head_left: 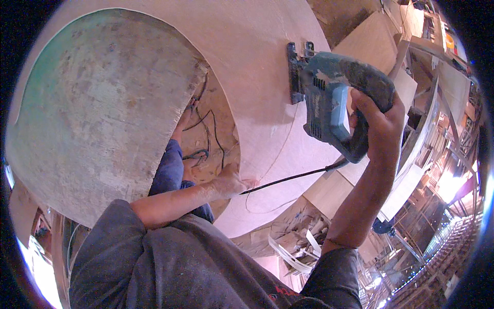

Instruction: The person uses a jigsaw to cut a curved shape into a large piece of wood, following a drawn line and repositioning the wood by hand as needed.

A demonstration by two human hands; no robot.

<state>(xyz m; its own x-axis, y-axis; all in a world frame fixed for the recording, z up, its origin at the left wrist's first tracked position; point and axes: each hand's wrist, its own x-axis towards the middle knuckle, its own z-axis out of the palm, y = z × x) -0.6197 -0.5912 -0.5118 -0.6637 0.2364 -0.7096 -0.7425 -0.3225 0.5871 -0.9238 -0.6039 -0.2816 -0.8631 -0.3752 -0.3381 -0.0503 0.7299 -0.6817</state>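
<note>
Blue jigsaw (325,98) is over the right side of the sheet (252,67), my right hand (383,116) wrapped round it; my left hand (230,184), grip unclear, is at the sheet's inner edge. I'm probably trimming; next calls for steady guiding.

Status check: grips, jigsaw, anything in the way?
Right grip closed on jigsaw, over pale panel; contact unclear. Left grip at panel's inner edge. Black cord crosses panel toward left grip.

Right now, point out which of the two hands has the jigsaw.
The right hand, gripping the blue jigsaw; the left hand, without it, is by the inner edge of the pale board.
</note>
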